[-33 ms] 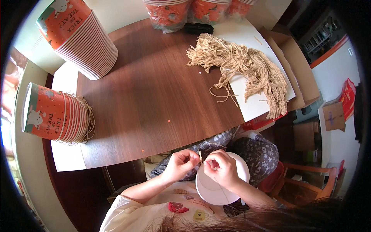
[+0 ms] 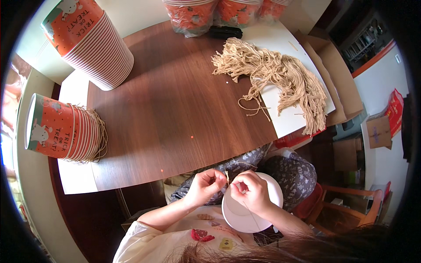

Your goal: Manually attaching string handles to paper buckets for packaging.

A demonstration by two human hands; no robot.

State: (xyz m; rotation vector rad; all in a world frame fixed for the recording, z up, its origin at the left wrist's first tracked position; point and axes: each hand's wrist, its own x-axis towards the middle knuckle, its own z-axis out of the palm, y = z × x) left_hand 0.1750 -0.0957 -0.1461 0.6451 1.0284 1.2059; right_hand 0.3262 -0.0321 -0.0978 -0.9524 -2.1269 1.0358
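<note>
At six o'clock, the left hand (image 2: pixel 205 186) pinches a short beige string (image 2: pixel 227 176) against the rim of a white paper cup (image 2: pixel 256 215) in the lap. The right hand (image 2: pixel 251 191), fingers curled over the rim, pinches the same string. The cup looks empty inside.

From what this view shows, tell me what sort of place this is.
Probably a home or small workshop craft table. A brown wooden table carries nested stacks of orange paper cups and a heap of beige string; cardboard boxes stand on the floor. Both hands work a string at a white cup.
</note>
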